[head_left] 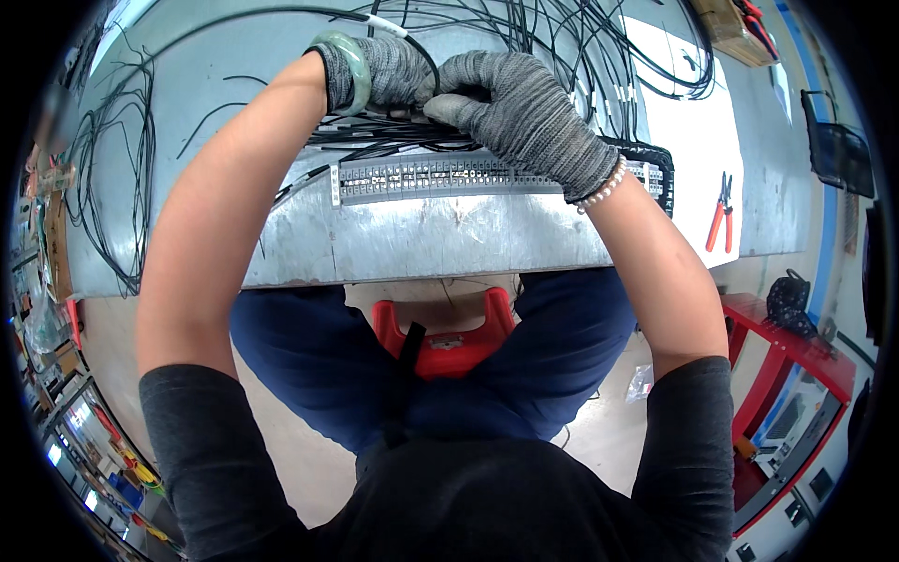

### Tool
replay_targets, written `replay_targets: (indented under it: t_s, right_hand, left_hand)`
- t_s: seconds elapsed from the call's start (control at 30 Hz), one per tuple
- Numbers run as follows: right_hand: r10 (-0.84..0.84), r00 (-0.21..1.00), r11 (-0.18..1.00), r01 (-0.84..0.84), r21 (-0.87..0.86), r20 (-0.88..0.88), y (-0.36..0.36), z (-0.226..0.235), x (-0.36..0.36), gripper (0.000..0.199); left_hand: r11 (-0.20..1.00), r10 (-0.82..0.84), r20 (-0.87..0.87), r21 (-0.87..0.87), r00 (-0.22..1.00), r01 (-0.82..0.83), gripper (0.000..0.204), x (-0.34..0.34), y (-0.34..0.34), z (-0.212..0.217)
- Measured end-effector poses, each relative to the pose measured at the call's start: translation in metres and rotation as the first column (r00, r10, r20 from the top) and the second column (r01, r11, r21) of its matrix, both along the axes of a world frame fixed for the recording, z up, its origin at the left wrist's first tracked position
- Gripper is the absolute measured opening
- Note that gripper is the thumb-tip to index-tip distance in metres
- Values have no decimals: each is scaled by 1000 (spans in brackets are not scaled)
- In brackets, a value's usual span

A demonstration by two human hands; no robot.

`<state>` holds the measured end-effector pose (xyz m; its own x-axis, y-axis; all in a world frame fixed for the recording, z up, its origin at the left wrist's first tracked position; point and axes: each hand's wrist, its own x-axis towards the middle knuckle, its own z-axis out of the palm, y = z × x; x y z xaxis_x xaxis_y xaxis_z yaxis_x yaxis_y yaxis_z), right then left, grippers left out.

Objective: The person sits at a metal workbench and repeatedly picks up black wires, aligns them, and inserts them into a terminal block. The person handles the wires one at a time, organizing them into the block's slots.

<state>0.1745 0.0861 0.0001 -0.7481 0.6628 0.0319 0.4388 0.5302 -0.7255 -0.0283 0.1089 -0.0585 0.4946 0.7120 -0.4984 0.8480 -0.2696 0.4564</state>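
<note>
My left hand (393, 73) and my right hand (524, 117), both in grey knit gloves, meet above the table with their fingers closed. Between them a thick black cable (423, 52) with a white sleeve (387, 26) curves down into the fingertips. Its end is hidden by the gloves. Just below lies a long grey terminal block strip (431, 178) with rows of metal screws. Several thin black wires (375, 140) run along its far side, under my hands. My right wrist is above the strip's right part.
Loose black wires (140, 169) lie at the left, and more labelled wires (599, 66) spread across the back. Red-handled pliers (719, 215) rest on white paper (749, 187) at the right. A wooden box (735, 33) stands at the back right. Below are a red stool (449, 351) and a red rack (787, 347).
</note>
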Motion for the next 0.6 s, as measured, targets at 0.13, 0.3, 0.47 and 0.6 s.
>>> replay_targets:
  t_s: [0.13, 0.3, 0.47, 0.6]
  right_hand:
    - [78, 997, 996, -77, 41, -29, 0, -4, 1, 20]
    - [28, 999, 989, -21, -144, 44, -2, 6, -5, 23]
    - [-126, 943, 988, 147, -46, 307, 18, -33, 12, 21]
    - [23, 926, 984, 46, -172, 377, 37, -21, 10, 26]
  left_hand:
    - [996, -87, -164, -31, 983, 83, 24, 20, -2, 33]
    - [991, -26, -135, 129, 990, 44, 21, -3, 4, -14]
    - [967, 242, 81, -100, 967, -234, 25, 28, -20, 48]
    - [942, 247, 47, 221, 968, -251, 20, 37, -35, 47]
